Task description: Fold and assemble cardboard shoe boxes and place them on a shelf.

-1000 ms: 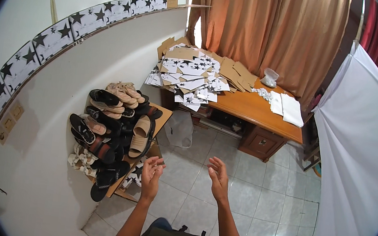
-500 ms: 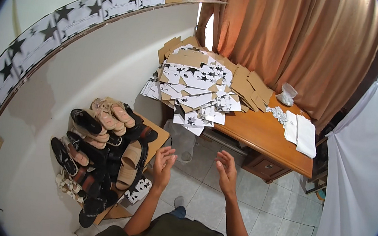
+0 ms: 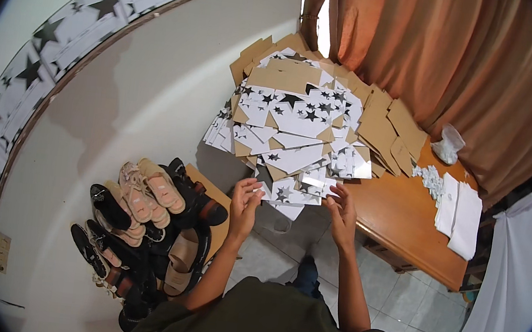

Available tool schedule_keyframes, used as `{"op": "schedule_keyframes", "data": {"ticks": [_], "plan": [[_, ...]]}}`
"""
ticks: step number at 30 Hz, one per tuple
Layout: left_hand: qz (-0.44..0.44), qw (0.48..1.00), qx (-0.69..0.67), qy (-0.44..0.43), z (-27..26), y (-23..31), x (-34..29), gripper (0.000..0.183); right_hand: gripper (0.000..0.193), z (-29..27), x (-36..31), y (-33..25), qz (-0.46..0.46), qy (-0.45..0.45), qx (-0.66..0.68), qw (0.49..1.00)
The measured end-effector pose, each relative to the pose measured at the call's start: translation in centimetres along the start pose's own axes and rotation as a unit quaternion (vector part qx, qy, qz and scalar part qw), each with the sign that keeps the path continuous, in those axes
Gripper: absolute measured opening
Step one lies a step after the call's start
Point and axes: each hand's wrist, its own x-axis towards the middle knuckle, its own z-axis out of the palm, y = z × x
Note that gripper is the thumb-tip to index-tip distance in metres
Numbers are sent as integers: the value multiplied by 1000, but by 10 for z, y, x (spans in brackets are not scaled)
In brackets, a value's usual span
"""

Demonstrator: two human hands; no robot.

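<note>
A big heap of flat cardboard box blanks [image 3: 297, 118], white with black stars on one face and brown on the other, covers the left end of the wooden desk. My left hand [image 3: 245, 208] is at the near left corner of a star-printed blank [image 3: 291, 194] that juts over the front edge. At that blank's right corner is my right hand [image 3: 342, 214], its thumb and fingertips close to the card. Both hands have fingers apart and hold nothing; whether the fingertips touch the card I cannot tell.
Several pairs of shoes and sandals [image 3: 155, 209] are piled on a low stand at left. White folded cloths [image 3: 459, 213], small silvery packets [image 3: 429, 182] and a clear plastic bag [image 3: 448, 145] lie on the desk [image 3: 398, 214]. Star-printed boxes [image 3: 104, 6] line a wall shelf.
I have stepped closer to the desk. Both hands have come from over the floor, apart from the heap, to its near edge; my view has shifted with me.
</note>
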Motion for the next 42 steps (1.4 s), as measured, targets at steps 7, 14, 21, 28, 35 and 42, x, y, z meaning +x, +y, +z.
{"op": "schedule_keyframes", "data": {"ticks": [7, 14, 21, 28, 35, 42], "plan": [[-13, 997, 34, 73, 57, -34, 91, 36, 49, -24, 127, 50, 39, -69, -12, 997], [-58, 990, 41, 123, 112, -49, 166, 40, 48, -45, 243, 91, 64, -109, -30, 992], [-101, 983, 58, 144, 130, -83, 224, 40, 47, -52, 306, 144, 81, -107, -55, 989], [-138, 979, 96, 115, 114, -144, 287, 38, 48, -40, 351, 197, 77, -79, -113, 988], [-97, 958, 220, 159, 98, -187, 331, 40, 49, -30, 378, 237, 38, 0, -250, 967], [-80, 931, 309, 177, 88, -200, 344, 53, 65, -13, 389, 237, 134, 53, -250, 958]]}}
